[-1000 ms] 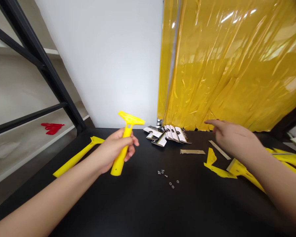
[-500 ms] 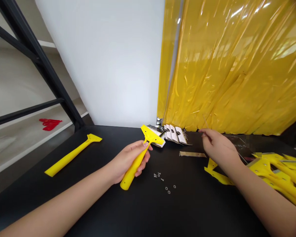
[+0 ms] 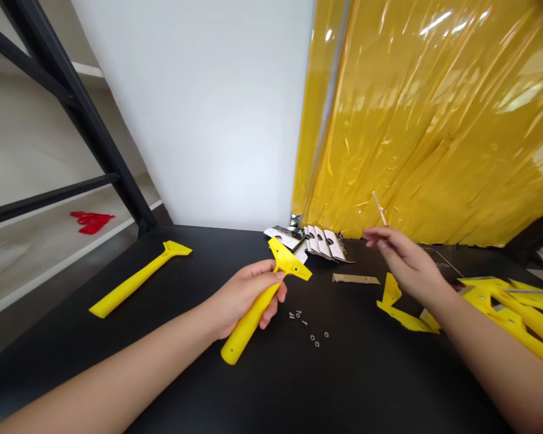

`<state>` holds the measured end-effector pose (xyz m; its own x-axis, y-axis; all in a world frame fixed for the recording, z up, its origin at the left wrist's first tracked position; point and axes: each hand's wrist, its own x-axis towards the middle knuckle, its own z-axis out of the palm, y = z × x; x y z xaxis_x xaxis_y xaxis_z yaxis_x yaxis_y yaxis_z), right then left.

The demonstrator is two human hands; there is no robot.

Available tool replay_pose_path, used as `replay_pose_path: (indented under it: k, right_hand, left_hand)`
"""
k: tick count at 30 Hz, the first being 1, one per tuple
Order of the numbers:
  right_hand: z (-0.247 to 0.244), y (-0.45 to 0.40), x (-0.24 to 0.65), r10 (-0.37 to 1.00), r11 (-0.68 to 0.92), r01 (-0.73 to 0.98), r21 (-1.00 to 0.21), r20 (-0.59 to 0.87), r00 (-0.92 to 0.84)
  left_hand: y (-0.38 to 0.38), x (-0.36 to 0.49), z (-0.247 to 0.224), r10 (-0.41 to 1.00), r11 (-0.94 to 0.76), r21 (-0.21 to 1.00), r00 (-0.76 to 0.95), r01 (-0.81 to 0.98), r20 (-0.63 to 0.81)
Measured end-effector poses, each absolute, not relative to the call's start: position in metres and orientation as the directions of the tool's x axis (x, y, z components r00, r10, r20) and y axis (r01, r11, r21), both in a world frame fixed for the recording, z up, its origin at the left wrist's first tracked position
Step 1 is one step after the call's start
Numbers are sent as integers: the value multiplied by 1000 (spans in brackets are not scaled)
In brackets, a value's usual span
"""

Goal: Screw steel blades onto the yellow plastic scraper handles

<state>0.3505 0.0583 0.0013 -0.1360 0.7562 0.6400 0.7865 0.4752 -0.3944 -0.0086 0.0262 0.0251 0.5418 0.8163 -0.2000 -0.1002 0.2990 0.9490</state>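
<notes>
My left hand (image 3: 248, 292) is closed around a yellow scraper handle (image 3: 247, 328), its wide flat head tilted up toward the back right. Small holes show in that head. Over the right of the table, my right hand (image 3: 405, 256) pinches a thin pale strip (image 3: 379, 208), seen nearly edge-on and pointing upward; the fingers partly hide its lower end. Small screws (image 3: 297, 316) and several nuts or washers (image 3: 315, 340) lie on the black table right of the handle. Beneath my right forearm rests a bent yellow plastic piece (image 3: 407, 319).
A second yellow scraper handle (image 3: 136, 283) lies at the left. White-and-black packets (image 3: 323, 242) and a brown paper strip (image 3: 356, 279) sit farther back. Yellow scrapers (image 3: 520, 313) are piled at the right. Behind the table (image 3: 271, 398) hangs yellow plastic sheeting (image 3: 434, 120).
The pale strip in my right hand has turned and now shows more of its face. My left hand and the handle have shifted slightly right. The view has also moved a little.
</notes>
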Motion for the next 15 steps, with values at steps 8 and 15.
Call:
replay_pose_path:
  k: [8, 15]
  right_hand:
    - [0, 52, 349, 623, 395, 862, -318, 782, 2]
    - [19, 44, 353, 695, 183, 888, -422, 695, 187]
  left_hand:
    - [27, -9, 21, 810, 355, 925, 539, -137, -230]
    - [30, -10, 22, 814, 362, 921, 531, -142, -238]
